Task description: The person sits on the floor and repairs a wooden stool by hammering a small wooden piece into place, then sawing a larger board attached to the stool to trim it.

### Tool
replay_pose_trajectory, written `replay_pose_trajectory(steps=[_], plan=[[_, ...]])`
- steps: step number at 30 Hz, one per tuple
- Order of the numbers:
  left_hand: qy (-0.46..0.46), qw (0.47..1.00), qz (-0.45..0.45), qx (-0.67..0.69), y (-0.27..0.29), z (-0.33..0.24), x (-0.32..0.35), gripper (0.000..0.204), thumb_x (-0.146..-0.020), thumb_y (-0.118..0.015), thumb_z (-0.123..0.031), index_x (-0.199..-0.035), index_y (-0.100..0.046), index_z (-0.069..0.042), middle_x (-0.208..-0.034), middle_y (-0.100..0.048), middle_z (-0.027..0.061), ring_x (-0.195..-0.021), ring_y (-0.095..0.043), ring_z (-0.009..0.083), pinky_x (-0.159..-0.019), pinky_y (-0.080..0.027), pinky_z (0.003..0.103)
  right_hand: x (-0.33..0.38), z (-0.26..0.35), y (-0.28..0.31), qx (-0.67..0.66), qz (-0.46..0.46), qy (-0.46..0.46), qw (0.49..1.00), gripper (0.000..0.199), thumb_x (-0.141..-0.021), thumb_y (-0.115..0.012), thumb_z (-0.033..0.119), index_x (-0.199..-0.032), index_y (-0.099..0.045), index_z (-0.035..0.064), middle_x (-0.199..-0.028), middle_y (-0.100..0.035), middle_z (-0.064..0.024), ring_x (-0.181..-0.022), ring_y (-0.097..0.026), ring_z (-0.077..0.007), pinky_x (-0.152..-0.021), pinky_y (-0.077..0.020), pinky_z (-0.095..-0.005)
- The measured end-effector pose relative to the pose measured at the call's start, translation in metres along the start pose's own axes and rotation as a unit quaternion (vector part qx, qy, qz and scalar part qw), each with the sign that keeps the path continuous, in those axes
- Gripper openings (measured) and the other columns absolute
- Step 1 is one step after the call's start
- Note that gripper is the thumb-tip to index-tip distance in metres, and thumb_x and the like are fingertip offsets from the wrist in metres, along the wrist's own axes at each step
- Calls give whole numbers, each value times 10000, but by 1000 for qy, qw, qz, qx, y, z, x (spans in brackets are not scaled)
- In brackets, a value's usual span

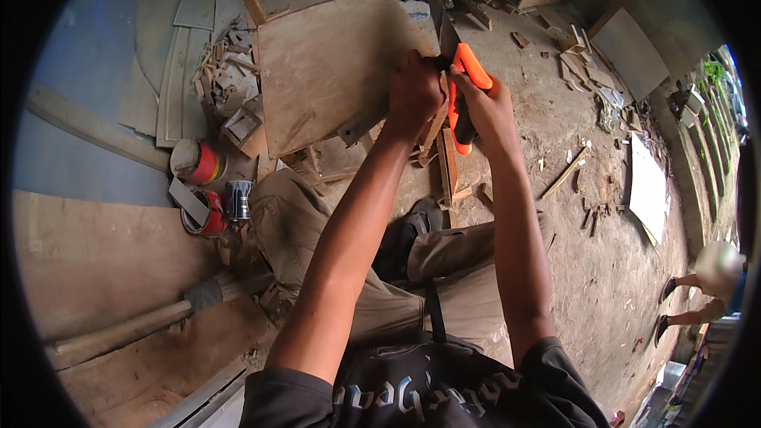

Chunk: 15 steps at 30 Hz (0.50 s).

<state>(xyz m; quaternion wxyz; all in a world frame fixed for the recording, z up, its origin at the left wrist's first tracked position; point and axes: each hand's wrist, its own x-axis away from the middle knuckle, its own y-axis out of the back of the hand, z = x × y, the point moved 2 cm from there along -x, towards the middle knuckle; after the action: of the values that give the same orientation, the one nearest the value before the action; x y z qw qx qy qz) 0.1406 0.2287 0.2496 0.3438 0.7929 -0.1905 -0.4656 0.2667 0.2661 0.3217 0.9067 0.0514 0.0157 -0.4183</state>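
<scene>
Off to my left two red cans [202, 190] sit beside a small dark can [239, 200], with a heap of wood offcuts [230, 87] beyond them. A broom handle [135, 325] lies across a plywood sheet [87, 261]. To my right, a white board [648, 189] rests on the dirt floor [602, 269], near another person's sandalled feet [667, 305].

The left hand [412, 95] presses on a narrow wood strip [437, 123] at the edge of a tilted plywood panel [329, 71]; the right hand [487, 107] grips the orange-and-black handle of a handsaw [464, 95], just beside the left; two red cans [202, 186] stand by the person's knee; wood scraps [590, 71] litter the dirt floor [618, 285]; another person's feet [670, 305] show at right.
</scene>
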Motion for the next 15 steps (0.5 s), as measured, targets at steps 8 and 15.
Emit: replay_pose_trajectory(steps=[8,15], plan=[[26,999,43,14,-28,25,-12,216,-810,-617,-240,-959,-692,-101,-987,-623,177,-941,-599,379,-843,-503,476,3,-1,-7,43,-10,28,999,412,-964,-592,412,-764,-582,51,-593,-499,27,-522,-460,-63,-490,-380,-258],[63,972,132,184,-44,42,-52,302,-745,-622,-280,-896,-714,-35,-1085,-637,250,-1046,-598,410,-900,-491,489,-29,-12,-1,113,-62,67,989,471,-958,-595,432,-911,-657,-32,-615,-562,-20,-586,-512,-86,-550,-421,-279]])
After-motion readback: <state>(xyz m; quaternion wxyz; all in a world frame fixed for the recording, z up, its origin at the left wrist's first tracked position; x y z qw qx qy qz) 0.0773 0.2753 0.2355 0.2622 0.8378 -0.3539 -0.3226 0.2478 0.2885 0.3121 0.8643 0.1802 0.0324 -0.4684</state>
